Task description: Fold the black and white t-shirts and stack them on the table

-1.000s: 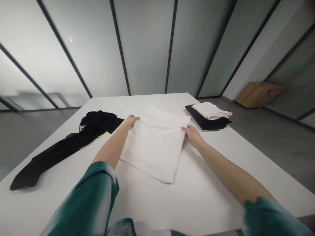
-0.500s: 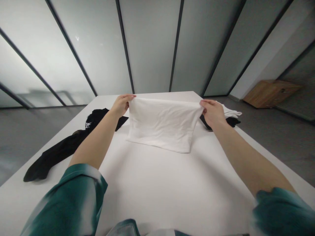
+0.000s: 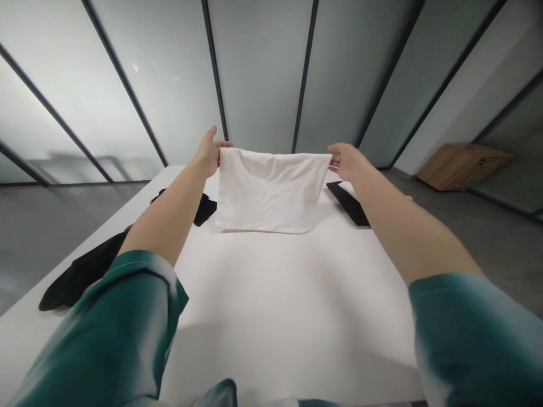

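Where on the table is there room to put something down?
The biggest free patch on the table lies in front of the white cloth, nearest the person. A narrow strip runs between the cloth and the black stack. The left side is crowded by the black clothes, near the left hand.

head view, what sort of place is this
Probably a plain indoor workroom, perhaps in an office building: frosted glass partition panels in dark frames, a grey floor, and a large white table under a held-up white cloth.
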Action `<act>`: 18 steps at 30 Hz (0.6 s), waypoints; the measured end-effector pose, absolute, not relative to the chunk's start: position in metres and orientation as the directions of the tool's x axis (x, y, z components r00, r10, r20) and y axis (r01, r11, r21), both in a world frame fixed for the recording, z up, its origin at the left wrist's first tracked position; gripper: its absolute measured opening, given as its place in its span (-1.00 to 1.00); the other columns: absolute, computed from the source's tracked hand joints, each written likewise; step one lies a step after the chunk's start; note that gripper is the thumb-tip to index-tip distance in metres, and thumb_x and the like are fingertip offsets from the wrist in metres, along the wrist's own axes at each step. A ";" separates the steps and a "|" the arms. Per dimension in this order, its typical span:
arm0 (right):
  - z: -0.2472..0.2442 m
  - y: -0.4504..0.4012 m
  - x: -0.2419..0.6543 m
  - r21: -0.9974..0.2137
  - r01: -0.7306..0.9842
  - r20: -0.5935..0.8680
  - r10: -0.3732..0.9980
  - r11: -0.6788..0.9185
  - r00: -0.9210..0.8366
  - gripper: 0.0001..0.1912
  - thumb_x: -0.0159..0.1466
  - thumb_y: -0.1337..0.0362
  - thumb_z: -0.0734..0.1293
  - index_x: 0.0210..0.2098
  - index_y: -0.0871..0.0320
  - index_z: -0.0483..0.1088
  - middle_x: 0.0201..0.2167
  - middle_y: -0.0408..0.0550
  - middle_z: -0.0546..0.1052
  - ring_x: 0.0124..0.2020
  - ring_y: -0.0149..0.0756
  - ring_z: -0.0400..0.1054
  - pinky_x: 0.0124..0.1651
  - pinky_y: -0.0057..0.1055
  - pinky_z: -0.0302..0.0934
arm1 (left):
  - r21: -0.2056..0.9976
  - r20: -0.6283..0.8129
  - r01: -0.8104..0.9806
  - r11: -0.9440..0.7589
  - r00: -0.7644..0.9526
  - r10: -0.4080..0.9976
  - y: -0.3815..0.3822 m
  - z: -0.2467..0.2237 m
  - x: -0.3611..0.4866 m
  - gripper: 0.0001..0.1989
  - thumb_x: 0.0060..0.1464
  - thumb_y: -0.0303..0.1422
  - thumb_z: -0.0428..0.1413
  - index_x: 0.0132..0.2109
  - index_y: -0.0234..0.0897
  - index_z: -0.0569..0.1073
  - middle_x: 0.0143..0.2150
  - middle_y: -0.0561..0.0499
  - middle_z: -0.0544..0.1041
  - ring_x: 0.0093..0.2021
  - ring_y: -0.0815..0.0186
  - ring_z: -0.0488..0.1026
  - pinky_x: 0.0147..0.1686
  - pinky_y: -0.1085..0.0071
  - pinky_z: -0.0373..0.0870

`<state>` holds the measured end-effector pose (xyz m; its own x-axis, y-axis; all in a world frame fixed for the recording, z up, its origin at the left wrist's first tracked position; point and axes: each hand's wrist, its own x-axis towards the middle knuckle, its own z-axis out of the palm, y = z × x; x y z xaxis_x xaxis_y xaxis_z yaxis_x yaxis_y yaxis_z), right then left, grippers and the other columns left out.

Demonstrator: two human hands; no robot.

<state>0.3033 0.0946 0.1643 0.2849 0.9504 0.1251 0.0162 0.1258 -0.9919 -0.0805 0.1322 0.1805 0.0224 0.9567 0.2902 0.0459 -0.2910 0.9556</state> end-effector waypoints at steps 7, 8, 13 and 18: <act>0.188 0.095 0.296 -0.897 0.079 0.435 0.840 0.434 0.323 -0.78 0.18 0.16 0.39 -0.21 0.02 0.35 -0.36 -0.17 0.46 -0.27 -0.32 0.39 -0.16 -0.33 0.32 | 0.914 0.403 0.023 -0.405 0.061 0.913 0.114 0.203 -0.083 -0.34 0.27 0.14 -0.21 -0.07 -0.37 0.47 -0.08 -0.14 0.56 0.02 0.09 0.48 -0.03 0.23 0.36; 0.181 0.083 0.297 -0.895 0.095 0.443 0.843 0.436 0.306 -0.78 0.18 0.15 0.39 -0.19 0.02 0.36 -0.33 -0.16 0.48 -0.25 -0.32 0.41 -0.14 -0.32 0.33 | 0.914 0.402 0.026 -0.405 0.071 0.913 0.104 0.194 -0.089 -0.34 0.25 0.14 -0.18 -0.07 -0.37 0.49 -0.09 -0.14 0.57 0.02 0.10 0.48 -0.01 0.21 0.36; 0.097 0.008 0.313 -0.952 0.271 0.164 0.984 0.141 0.064 -0.84 0.15 0.19 0.39 -0.31 0.12 0.46 -0.31 -0.07 0.57 -0.23 -0.24 0.45 -0.07 -0.28 0.34 | 0.968 0.038 0.224 -0.108 0.295 0.955 0.037 0.107 -0.139 -0.51 -0.04 0.08 0.16 -0.21 -0.27 0.59 -0.14 -0.14 0.61 -0.04 0.06 0.52 -0.02 0.13 0.43; 0.031 -0.017 0.335 -0.772 0.631 0.009 0.992 -0.072 0.125 -0.86 0.17 0.29 0.34 -0.31 0.20 0.51 -0.31 0.05 0.62 -0.21 -0.15 0.49 -0.01 -0.24 0.33 | 0.882 -0.223 0.460 0.102 0.217 0.950 0.006 0.052 -0.180 -0.51 -0.27 0.03 0.31 -0.21 -0.16 0.59 -0.07 -0.15 0.62 -0.02 0.00 0.53 -0.08 0.17 0.48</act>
